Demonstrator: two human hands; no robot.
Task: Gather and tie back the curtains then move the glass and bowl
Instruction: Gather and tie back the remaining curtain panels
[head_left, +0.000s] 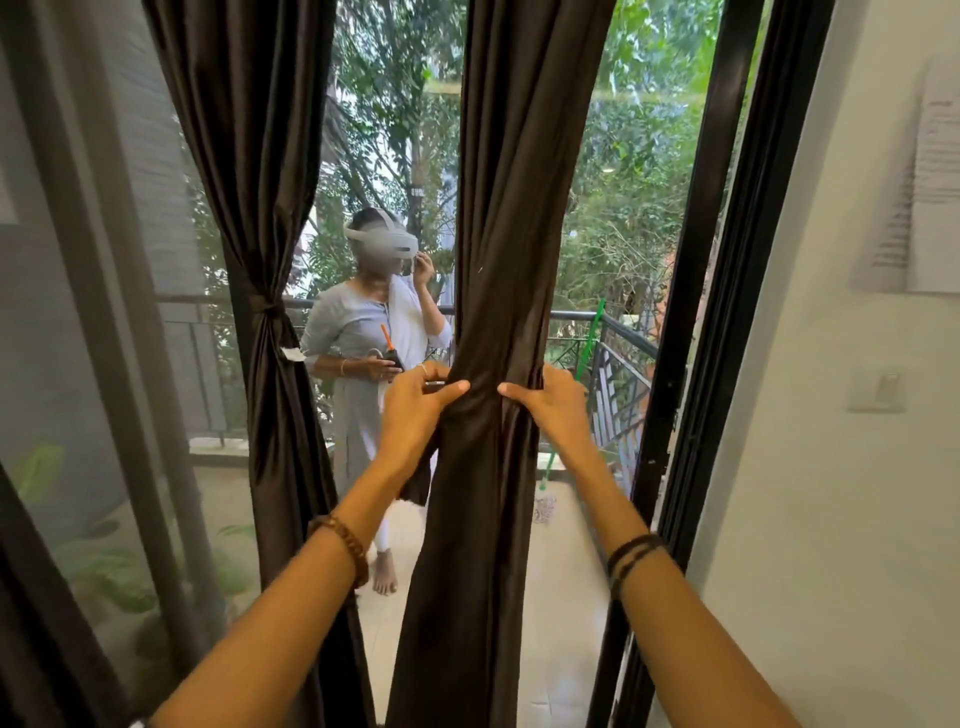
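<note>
Dark brown satin made up the middle curtain (498, 260), which hung in front of the glass door and was bunched into a narrow waist at about mid-height. Both hands closed on that waist from either side. The left hand (415, 410) wrapped its fingers round the left edge of the gathered cloth, thumb laid across the front, a ring on one finger. The right hand (550, 405) held the right edge the same way, its thumb pointing toward the other thumb, the two nearly meeting. Each grip was curled tight round the fabric. A beaded bracelet (345, 545) sat on the left wrist and dark thread bands (634, 558) on the right. To the left, a second curtain (270, 208) was already tied back with a knot (267, 312) at its waist. Beyond the glass, a person in a grey headset (382, 244) stood on the balcony near the black railing (613, 327).
</note>
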